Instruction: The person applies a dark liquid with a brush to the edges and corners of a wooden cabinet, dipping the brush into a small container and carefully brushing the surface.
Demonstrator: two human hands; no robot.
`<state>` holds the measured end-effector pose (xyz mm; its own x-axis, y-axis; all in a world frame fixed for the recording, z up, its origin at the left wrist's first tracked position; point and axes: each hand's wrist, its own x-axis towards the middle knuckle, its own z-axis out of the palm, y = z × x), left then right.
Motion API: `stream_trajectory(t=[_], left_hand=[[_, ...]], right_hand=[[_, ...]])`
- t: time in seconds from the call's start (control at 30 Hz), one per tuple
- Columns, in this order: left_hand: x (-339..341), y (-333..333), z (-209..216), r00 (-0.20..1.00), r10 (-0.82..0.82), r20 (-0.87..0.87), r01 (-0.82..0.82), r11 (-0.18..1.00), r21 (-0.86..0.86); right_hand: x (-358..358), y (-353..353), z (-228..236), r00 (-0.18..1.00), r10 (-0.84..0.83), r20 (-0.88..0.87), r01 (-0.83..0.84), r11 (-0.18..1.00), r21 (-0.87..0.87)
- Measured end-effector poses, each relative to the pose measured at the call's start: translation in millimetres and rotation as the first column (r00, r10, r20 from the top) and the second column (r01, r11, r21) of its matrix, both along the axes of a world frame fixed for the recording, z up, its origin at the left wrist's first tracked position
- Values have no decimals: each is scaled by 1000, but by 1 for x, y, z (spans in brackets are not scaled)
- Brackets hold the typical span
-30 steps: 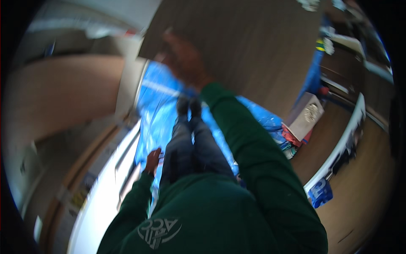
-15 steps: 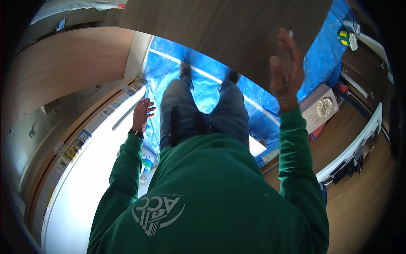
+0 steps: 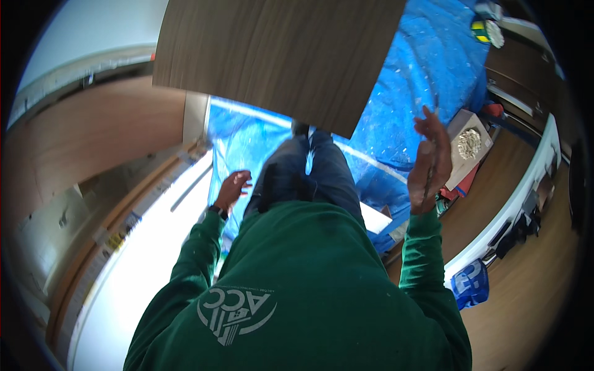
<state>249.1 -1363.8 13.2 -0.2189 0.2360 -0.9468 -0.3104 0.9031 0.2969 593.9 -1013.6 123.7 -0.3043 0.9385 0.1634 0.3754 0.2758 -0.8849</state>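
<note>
In front of me is a large dark wood-grain panel, its lower corner overlapping my view of my feet. My right hand is raised to the right of the panel and apart from it, thumb and fingers spread. A thin dark streak runs along its palm; I cannot make out what it is. My left hand hangs beside my left leg, fingers loosely bent and apart, nothing visible in it. It is nearest to a bright white surface on the left.
A blue plastic sheet covers the floor. At right lie a box with a pale coil on it, a yellow-green tub and a blue bag. A curved-looking brown board stands left.
My right hand has come away from the panel, lower and nearer to my body. The panel sits further left in view. My left hand has shifted slightly right and down.
</note>
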Motion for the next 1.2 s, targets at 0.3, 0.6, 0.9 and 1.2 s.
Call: stream_trajectory(t=[0.3,0.6,0.9,1.2], left_hand=[[25,67,-17,974,-224,-39,227,971,75],[120,66,12,968,103,-229,-125,989,-82],[75,45,6,818,183,-545,-144,983,114],[-32,320,77,223,11,-975,808,557,191]], right_hand=[[58,8,18,995,-99,0,99,995,-33],[109,156,-5,998,35,-47,-31,996,79],[70,160,11,964,-226,-138,242,964,113],[28,-1,-2,805,-594,15,593,802,-76]])
